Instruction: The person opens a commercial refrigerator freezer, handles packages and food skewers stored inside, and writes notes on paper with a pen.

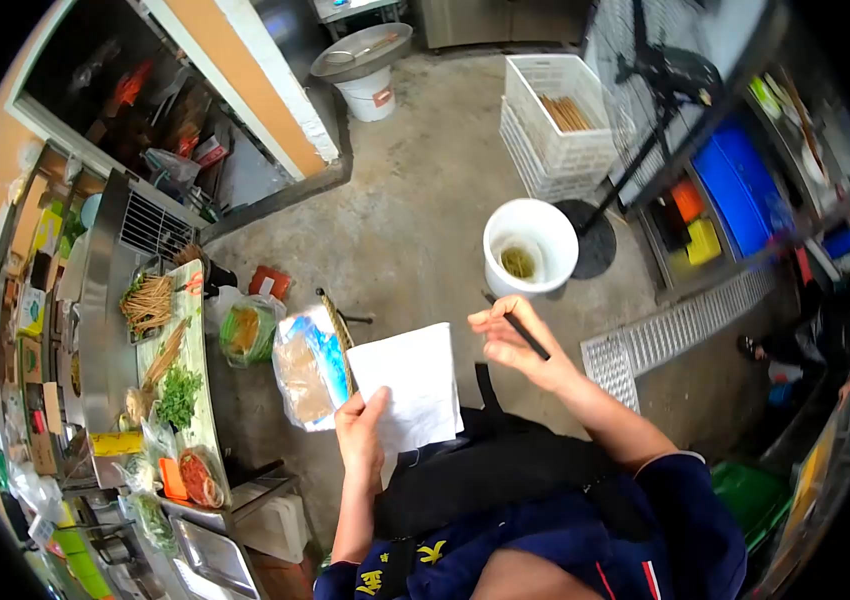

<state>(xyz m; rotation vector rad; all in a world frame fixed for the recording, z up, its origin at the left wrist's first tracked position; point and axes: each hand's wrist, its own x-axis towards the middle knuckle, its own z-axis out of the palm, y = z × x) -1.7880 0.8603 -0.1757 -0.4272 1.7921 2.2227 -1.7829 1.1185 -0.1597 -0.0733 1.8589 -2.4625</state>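
Note:
My left hand (361, 436) grips a white sheet or pad of paper (407, 385) by its lower left edge, thumb on top. Any writing on it is too faint to make out. To the right of the paper, and apart from it, my right hand (523, 345) holds a black pen (527, 336) between the fingers and thumb. Just left of the paper is a clear plastic bag with brown contents and a blue-and-white wrapper (307, 366), partly covered by my left hand and the paper.
A white bucket (495, 240) with green scraps stands ahead on the concrete floor. Behind it are stacked white crates (535, 150) and a standing fan (660, 75). Along the left runs a counter (181, 345) with greens and skewers. A metal floor grate (685, 320) lies right.

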